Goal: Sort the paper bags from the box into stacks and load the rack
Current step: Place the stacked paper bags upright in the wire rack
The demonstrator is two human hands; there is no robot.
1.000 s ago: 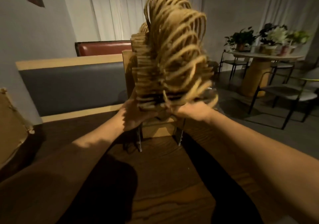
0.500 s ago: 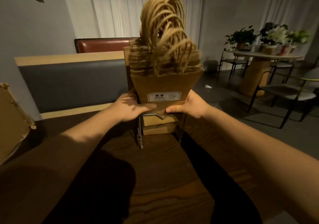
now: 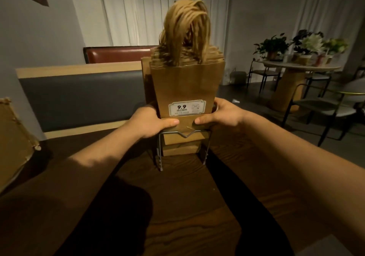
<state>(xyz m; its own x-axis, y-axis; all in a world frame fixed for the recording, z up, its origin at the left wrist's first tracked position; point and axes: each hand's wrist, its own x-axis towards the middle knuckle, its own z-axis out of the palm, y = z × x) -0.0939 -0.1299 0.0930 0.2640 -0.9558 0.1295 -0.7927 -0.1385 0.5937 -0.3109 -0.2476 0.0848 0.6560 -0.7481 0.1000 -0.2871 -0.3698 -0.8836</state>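
Observation:
A thick stack of brown paper bags [image 3: 186, 82] stands upright in a metal wire rack [image 3: 182, 135] on the dark wooden table [image 3: 177, 206]. Their twisted paper handles [image 3: 185, 28] bunch together above the top. The front bag bears a white label reading 9.9. My left hand [image 3: 150, 122] grips the stack's lower left side and my right hand [image 3: 219, 115] grips its lower right, thumbs pressed on the front. More bags stand behind the stack in the rack. The cardboard box [image 3: 13, 137] shows at the left edge.
A grey booth backrest [image 3: 79, 98] with a wooden top runs behind the table, and a red seat back [image 3: 118, 54] stands beyond it. To the right are a round table with potted plants [image 3: 296, 66] and metal chairs [image 3: 324, 105].
The stack was tilted toward me with its handles fanned out; I have swung it upright and lowered it into the rack. Both hands kept their grip on its lower sides.

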